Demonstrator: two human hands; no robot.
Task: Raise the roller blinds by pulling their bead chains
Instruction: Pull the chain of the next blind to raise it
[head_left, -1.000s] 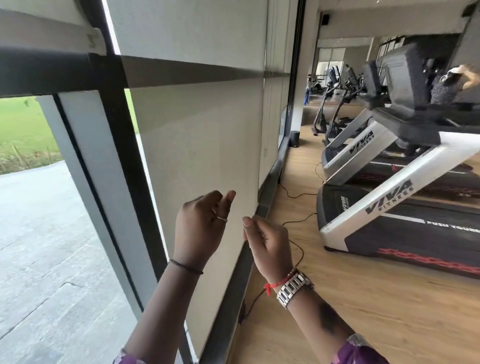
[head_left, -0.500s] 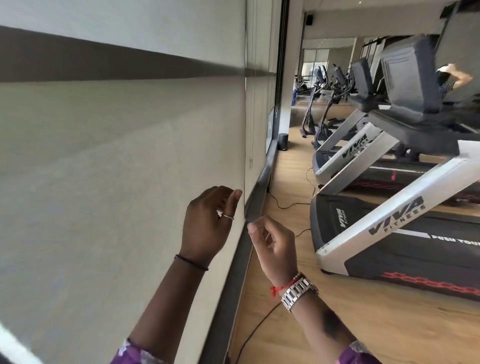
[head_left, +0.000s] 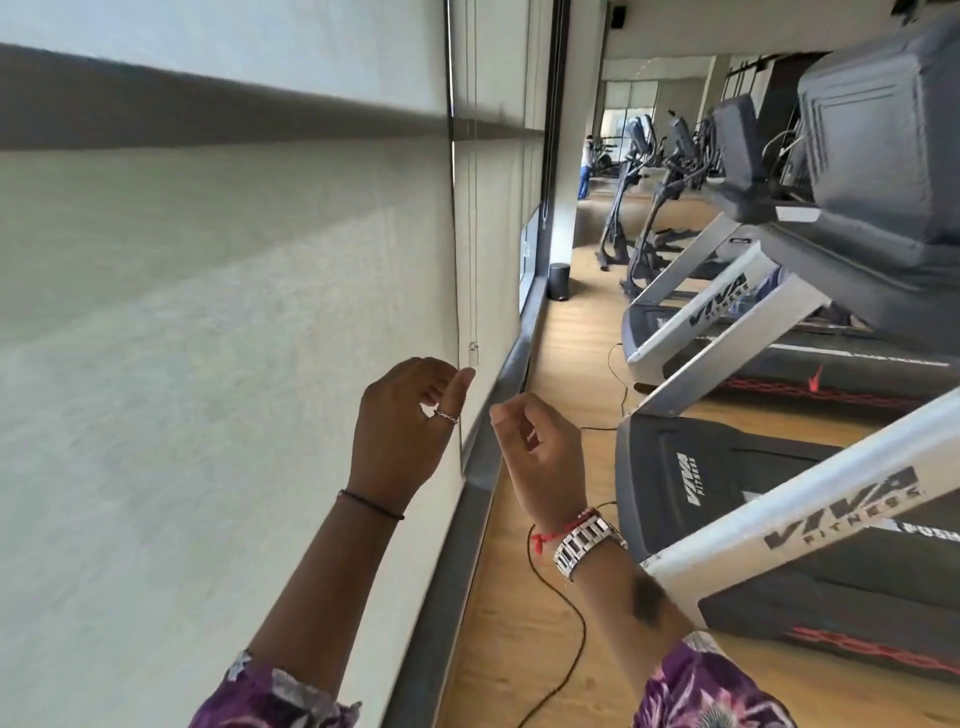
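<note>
A lowered grey roller blind (head_left: 234, 364) fills the left side of the head view. At its right edge a thin bead chain (head_left: 470, 260) hangs down and ends in a small fitting just above my left thumb. Beyond it hangs a second lowered blind (head_left: 488, 234). My left hand (head_left: 405, 421) is raised in front of the first blind, fingers loosely curled, thumb up, holding nothing, a short way below the chain's end. My right hand (head_left: 540, 447) is raised beside it, fingers loosely curled and apart from the chain.
A dark window frame rail (head_left: 467, 519) runs along the wooden floor below the blinds. Treadmills (head_left: 779, 467) stand close on the right. A black cable (head_left: 571, 623) trails on the floor. A small black bin (head_left: 560, 280) and a distant person (head_left: 586, 171) are further down the aisle.
The view has swung right: the uncovered window and grass at the left are gone and a lowered blind fills that side. Both hands keep the same raised pose.
</note>
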